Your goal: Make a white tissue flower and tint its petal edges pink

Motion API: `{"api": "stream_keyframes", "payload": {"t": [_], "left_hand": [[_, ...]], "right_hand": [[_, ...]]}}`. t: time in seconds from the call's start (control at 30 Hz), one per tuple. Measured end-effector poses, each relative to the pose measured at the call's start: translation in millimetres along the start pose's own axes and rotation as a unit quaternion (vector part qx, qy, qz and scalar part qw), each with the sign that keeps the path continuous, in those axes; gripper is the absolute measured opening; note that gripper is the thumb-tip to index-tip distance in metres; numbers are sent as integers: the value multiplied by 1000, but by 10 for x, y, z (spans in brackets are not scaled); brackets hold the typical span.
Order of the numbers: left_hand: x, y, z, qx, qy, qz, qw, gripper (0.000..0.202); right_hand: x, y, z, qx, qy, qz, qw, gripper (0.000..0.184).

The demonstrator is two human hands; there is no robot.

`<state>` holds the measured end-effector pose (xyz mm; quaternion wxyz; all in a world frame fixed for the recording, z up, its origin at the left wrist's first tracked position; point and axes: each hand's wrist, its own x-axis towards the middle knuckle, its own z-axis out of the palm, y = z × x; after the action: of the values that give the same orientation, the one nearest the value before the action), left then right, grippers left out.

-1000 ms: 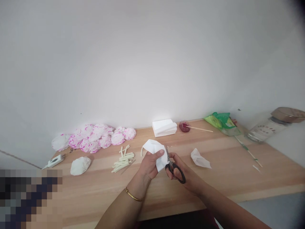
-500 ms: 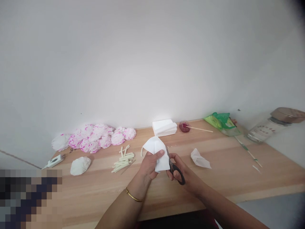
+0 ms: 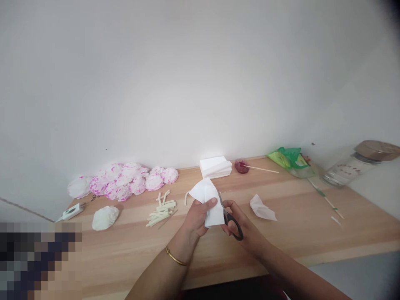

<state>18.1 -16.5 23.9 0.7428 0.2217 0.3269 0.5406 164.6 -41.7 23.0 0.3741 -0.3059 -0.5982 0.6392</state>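
A folded white tissue (image 3: 215, 214) is pinched in my left hand (image 3: 198, 214), the thumb pressed across its front. The tissue's upper edge is rounded and its lower end is straight. My right hand (image 3: 236, 221) is closed round the black handles of a pair of scissors (image 3: 236, 229). The blades run along the tissue's right edge and are partly hidden, so I cannot tell how far apart they are. Behind the tissue lies a white stack of folded tissues (image 3: 215, 167). A loose scrap of tissue (image 3: 262, 208) rests on the table to the right of my right hand.
Pink-and-white paper puffs (image 3: 125, 179) cluster at the back left, with a white puff (image 3: 105, 218) before them. Pale short strips (image 3: 161, 212) lie left of my hands. A dark red dish (image 3: 241, 166) with a stick, a green packet (image 3: 290, 160) and a glass jar (image 3: 346, 168) stand along the back right.
The tissue and both hands have shifted very slightly to the right. My grip on the tissue and on the scissors looks the same.
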Motion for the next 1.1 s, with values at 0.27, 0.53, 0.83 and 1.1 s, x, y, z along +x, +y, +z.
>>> {"api": "stream_keyframes", "payload": {"t": [0.27,0.53,0.83,1.1], "left_hand": [[-11,-7,4,23,-88,-25,996,35],[6,-9,-28,2,-57,-13,998,30],[15,-8,-19,17,-104,-34,994,33],[2,9,-18,14,-51,-22,998,33]], "right_hand": [[13,-7,-1,-12,-10,-3,1000,59],[7,-34,0,3,16,21,1000,57],[16,-23,-32,3,-3,3,1000,64],[-1,-31,-24,-10,25,23,999,60]]}}
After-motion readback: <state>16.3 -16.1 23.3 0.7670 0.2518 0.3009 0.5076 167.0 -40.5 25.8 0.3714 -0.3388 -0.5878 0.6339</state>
